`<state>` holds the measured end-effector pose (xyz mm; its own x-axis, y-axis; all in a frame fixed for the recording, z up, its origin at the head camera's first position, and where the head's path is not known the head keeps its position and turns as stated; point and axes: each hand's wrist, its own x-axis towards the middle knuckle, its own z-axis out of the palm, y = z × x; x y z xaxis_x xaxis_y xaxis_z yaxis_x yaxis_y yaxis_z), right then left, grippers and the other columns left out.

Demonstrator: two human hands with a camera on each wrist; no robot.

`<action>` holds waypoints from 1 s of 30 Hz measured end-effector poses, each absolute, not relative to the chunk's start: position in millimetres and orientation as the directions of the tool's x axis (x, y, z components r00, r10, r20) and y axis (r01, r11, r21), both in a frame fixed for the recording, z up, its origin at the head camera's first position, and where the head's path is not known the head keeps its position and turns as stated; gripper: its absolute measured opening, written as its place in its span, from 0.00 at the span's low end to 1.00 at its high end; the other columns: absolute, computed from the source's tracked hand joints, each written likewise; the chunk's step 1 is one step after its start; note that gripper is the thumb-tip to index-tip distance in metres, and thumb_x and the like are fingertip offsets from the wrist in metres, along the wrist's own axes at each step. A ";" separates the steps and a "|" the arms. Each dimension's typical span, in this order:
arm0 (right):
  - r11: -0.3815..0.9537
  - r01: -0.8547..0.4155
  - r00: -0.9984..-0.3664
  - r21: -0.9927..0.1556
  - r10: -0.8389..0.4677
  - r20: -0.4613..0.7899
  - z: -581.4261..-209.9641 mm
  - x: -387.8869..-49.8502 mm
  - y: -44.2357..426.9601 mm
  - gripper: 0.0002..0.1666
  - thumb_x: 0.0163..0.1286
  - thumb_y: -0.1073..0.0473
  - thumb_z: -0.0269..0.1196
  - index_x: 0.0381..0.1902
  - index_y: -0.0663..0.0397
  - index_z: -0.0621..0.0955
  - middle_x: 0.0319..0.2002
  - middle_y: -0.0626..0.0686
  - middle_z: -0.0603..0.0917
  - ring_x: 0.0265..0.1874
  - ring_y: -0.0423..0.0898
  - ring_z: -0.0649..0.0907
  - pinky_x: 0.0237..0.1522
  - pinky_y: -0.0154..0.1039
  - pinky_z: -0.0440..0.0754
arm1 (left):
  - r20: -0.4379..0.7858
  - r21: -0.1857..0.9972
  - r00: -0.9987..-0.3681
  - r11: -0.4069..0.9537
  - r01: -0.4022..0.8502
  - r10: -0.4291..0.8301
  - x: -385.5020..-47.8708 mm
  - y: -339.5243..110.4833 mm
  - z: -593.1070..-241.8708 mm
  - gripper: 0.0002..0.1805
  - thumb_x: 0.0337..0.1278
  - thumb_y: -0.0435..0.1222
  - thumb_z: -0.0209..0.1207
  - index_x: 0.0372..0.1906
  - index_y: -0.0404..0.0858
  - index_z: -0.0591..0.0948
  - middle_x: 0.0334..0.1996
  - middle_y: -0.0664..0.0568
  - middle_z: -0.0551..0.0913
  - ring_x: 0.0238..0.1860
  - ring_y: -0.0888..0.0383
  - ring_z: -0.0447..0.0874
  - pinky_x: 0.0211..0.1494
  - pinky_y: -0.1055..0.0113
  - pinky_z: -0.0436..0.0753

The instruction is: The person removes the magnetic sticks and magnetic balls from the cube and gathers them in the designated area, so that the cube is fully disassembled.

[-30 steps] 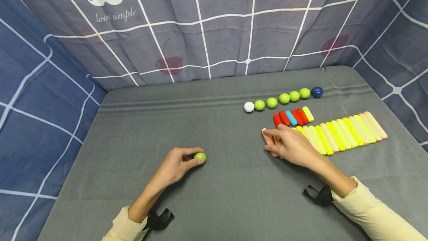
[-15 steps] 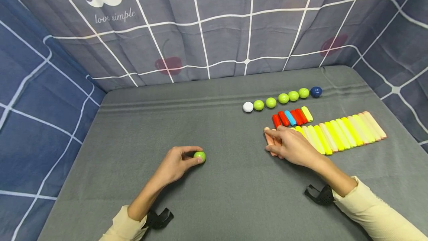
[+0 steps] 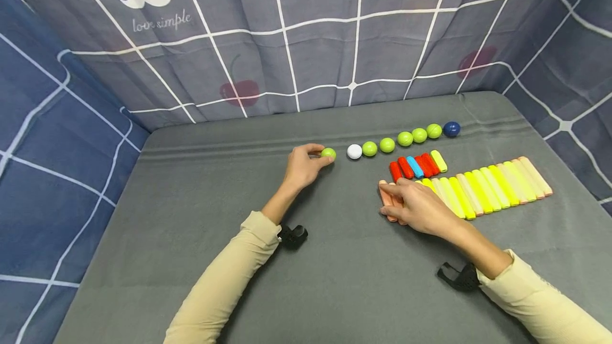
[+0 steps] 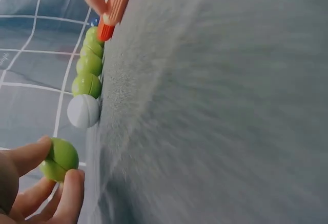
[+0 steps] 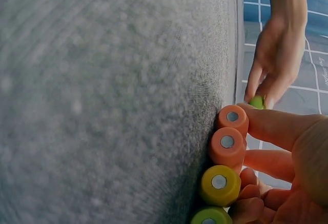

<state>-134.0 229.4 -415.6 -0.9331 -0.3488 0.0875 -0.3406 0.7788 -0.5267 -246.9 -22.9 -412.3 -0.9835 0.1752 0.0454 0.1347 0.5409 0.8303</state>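
Note:
My left hand (image 3: 301,168) pinches a green ball (image 3: 328,153) between thumb and fingers, just left of a white ball (image 3: 354,152). In the left wrist view a seam shows round this green ball (image 4: 60,158), with a gap between it and the white ball. My right hand (image 3: 423,207) holds the outermost orange magnetic stick (image 3: 384,193) at the left end of a long row of sticks (image 3: 487,190). Metal discs show in the stick ends in the right wrist view, where a second orange stick (image 5: 227,144) and a yellow stick (image 5: 219,185) lie beside it.
Several green balls (image 3: 405,138) continue rightward from the white one to a dark blue ball (image 3: 451,129). Between the balls and long sticks lies a short row of red sticks (image 3: 405,166), one blue stick (image 3: 415,166) and one yellow-green stick (image 3: 438,161). Checked cloth (image 3: 258,62) rises behind the grey table (image 3: 201,216).
My left hand has carried the green ball up and right, close to the white ball. Earlier my right hand drew the outer orange stick rightward against the row; since then it has stayed there.

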 end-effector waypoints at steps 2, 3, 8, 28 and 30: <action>0.782 -0.341 -0.933 -0.522 -0.347 0.089 -416.4 -133.3 228.2 0.34 0.60 0.56 0.74 0.62 0.63 0.78 0.30 0.46 0.76 0.25 0.40 0.71 0.26 0.36 0.70 | 0.042 0.815 -0.987 0.566 0.125 0.157 -254.1 -14.3 -413.0 0.20 0.55 0.38 0.71 0.52 0.34 0.85 0.44 0.45 0.87 0.46 0.51 0.85 0.46 0.60 0.81; 0.784 -0.341 -0.934 -0.519 -0.346 0.090 -416.6 -133.0 227.7 0.34 0.60 0.55 0.74 0.62 0.63 0.78 0.29 0.46 0.76 0.25 0.39 0.71 0.26 0.36 0.70 | 0.038 0.807 -0.988 0.579 0.119 0.151 -256.5 -10.9 -413.6 0.20 0.56 0.39 0.71 0.51 0.35 0.85 0.44 0.46 0.87 0.46 0.51 0.84 0.47 0.60 0.81; 0.790 -0.339 -0.936 -0.511 -0.341 0.093 -416.9 -132.1 226.9 0.34 0.60 0.55 0.74 0.62 0.63 0.78 0.29 0.46 0.76 0.25 0.39 0.70 0.25 0.36 0.69 | 0.012 0.810 -0.992 0.581 0.085 0.128 -260.6 -1.6 -420.1 0.19 0.57 0.42 0.70 0.51 0.36 0.85 0.41 0.46 0.88 0.36 0.54 0.87 0.41 0.62 0.81; 0.785 -0.355 -0.929 -0.508 -0.357 0.098 -418.8 -129.1 223.0 0.33 0.61 0.55 0.73 0.62 0.63 0.79 0.37 0.51 0.81 0.25 0.39 0.70 0.27 0.36 0.69 | 0.016 0.886 -0.990 0.456 0.080 0.141 -255.2 -9.0 -428.6 0.20 0.57 0.42 0.70 0.52 0.36 0.85 0.42 0.46 0.87 0.32 0.55 0.87 0.34 0.67 0.82; 0.782 -0.352 -0.930 -0.514 -0.354 0.097 -419.8 -128.9 222.4 0.33 0.61 0.56 0.73 0.62 0.63 0.78 0.38 0.52 0.81 0.25 0.39 0.70 0.27 0.36 0.70 | -0.006 0.912 -0.989 0.406 0.054 0.145 -255.0 -13.1 -430.4 0.21 0.60 0.42 0.68 0.54 0.34 0.83 0.43 0.45 0.86 0.33 0.54 0.86 0.33 0.68 0.83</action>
